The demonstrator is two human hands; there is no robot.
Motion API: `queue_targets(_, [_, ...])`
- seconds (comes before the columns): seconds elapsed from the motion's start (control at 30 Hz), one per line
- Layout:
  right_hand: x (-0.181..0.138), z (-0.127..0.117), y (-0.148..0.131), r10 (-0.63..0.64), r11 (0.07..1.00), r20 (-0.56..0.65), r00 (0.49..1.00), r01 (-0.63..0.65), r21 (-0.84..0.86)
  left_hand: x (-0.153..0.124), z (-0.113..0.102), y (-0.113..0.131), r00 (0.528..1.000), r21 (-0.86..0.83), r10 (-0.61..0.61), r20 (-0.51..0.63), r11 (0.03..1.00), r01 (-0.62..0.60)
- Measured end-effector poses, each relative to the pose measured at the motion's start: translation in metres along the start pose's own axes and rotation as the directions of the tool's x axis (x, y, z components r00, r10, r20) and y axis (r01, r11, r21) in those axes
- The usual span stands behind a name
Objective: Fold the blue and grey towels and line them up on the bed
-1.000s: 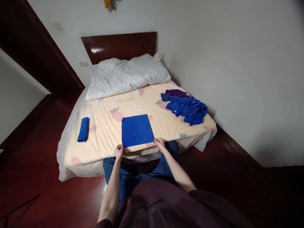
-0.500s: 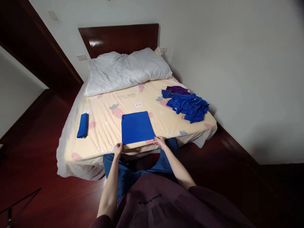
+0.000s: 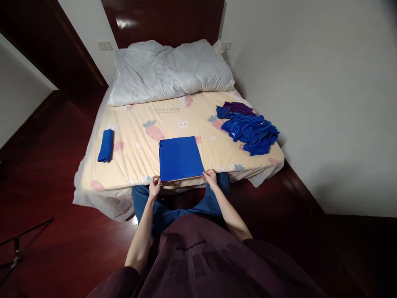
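1. Two hands held one thing: the folded blue cloth (image 3: 180,158). The left hand (image 3: 154,186) was closed on its near left corner and the right hand (image 3: 211,177) on its near right corner, with the fingers pinched and no gap that I could see.
2. The cloth lay flat on the bed (image 3: 136,161). It reached away from the hands, and its near edge sat right at the bed's edge between the two grips.
3. I think one hand was at each corner so the cloth kept flat and square and did not sag on one side.
4. Well off to the left of the left hand lay a rolled blue cloth (image 3: 106,145), all alone. Far beyond the right hand sat a messy pile of blue clothes (image 3: 252,132) with a purple one (image 3: 237,108) touching its far side. Maybe neat and messy were kept apart so they did not mix.
5. A white duvet (image 3: 167,70) was bunched at the far end, well away from both grips.
6. Some things were hard to see. The fingertips were tucked at the cloth's edge, so how much they held was hidden. The person's dark top covered the upper arms — and the headboard (image 3: 161,20) was cut off at the top.
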State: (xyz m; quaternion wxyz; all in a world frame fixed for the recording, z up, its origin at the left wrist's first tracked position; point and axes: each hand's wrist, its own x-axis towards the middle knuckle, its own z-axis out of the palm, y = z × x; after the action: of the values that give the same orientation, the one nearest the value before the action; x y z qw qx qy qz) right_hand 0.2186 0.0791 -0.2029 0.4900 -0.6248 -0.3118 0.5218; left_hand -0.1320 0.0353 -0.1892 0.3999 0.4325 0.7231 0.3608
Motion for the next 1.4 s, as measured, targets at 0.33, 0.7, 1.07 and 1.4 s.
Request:
queue_targets(0.33, [0.001,-0.008,-0.003,-0.231,0.931,0.199,0.952,0.276,-0.239,0.009,-0.009,0.003,0.973,0.246,0.211,0.098,0.942,-0.229])
queue_targets(0.7, [0.008,-0.002,-0.018,-0.446,0.715,0.291,0.846,0.533,-0.453,0.03,-0.006,0.011,0.865,0.29,0.49,0.108,0.816,-0.499])
queue_targets(1.07, [0.03,0.002,0.001,-0.406,0.81,0.279,0.87,0.484,-0.332,0.031,-0.009,0.012,0.905,0.124,0.384,0.184,0.904,-0.409])
queue_targets(1.4, [0.039,0.003,-0.005,-0.349,0.888,0.164,0.923,0.382,-0.258,0.032,-0.011,0.02,0.951,0.095,0.299,0.083,0.947,-0.306])
